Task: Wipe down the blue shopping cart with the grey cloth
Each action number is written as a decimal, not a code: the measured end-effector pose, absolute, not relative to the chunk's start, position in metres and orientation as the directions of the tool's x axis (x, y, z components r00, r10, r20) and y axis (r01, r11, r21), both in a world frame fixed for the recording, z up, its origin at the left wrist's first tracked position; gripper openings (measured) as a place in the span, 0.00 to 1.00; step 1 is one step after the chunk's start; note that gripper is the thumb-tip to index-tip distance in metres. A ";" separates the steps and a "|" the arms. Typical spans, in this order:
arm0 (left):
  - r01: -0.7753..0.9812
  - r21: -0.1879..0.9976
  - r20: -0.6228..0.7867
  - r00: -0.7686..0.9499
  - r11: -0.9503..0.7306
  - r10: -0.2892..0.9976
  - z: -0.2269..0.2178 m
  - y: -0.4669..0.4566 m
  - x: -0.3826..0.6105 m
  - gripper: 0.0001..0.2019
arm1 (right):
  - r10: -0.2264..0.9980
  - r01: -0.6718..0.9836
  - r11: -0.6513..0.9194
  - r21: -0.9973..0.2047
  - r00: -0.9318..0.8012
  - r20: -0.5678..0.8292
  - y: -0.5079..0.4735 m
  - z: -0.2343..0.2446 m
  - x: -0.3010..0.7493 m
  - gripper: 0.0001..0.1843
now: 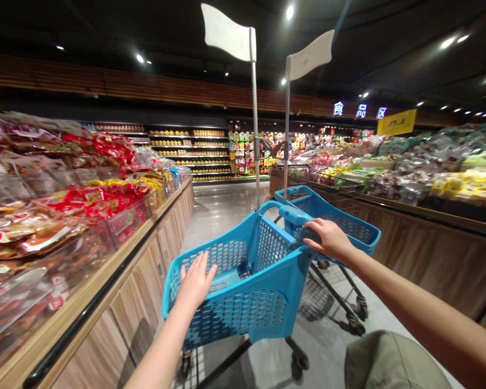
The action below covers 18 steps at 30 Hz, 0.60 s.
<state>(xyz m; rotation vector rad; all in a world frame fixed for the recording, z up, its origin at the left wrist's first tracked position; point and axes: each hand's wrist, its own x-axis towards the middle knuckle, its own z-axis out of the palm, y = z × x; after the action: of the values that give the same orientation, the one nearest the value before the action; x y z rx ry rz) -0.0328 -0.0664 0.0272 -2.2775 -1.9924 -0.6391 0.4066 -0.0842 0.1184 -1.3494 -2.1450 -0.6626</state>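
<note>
A blue plastic shopping cart point(263, 292) stands in front of me in a supermarket aisle, its basket empty. My left hand point(195, 281) lies flat with fingers spread on the near left rim of the basket. My right hand point(329, 237) is closed over the dark handle grip at the cart's right corner. A second blue cart point(348, 224) stands just beyond and to the right, touching or nearly touching the first. Each cart carries a thin pole with a white flag point(228, 33).
A long wooden display counter point(117, 302) with bins of packaged snacks runs along the left. Another wooden counter point(429, 248) with packaged goods lines the right. Shelves of bottles point(194, 154) stand at the far end. My knee in olive fabric point(389, 362) shows at the bottom right.
</note>
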 end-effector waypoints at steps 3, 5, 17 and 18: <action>0.970 0.200 0.351 0.063 -0.141 0.934 0.029 -0.069 -0.030 0.29 | 0.628 0.962 0.245 0.119 -0.251 0.737 -0.087 0.112 0.398 0.15; 0.976 0.169 0.382 0.060 -0.134 0.922 0.030 -0.071 -0.027 0.29 | 0.606 0.974 0.205 0.095 -0.203 0.769 -0.092 0.106 0.376 0.15; 0.979 0.182 0.341 0.025 -0.092 0.940 0.032 -0.073 -0.031 0.27 | 0.639 0.836 0.514 0.195 -0.524 0.563 -0.131 0.051 0.236 0.16; 0.979 0.187 0.339 0.015 -0.082 0.941 0.031 -0.072 -0.033 0.28 | 0.637 0.835 0.508 0.210 -0.528 0.561 -0.129 0.058 0.257 0.16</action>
<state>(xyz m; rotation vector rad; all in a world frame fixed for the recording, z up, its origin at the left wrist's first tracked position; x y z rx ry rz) -0.0330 -0.0716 0.0311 -2.1635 -2.0570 -0.5810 0.2571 -0.1292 0.0584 -1.2145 -2.3397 -0.6521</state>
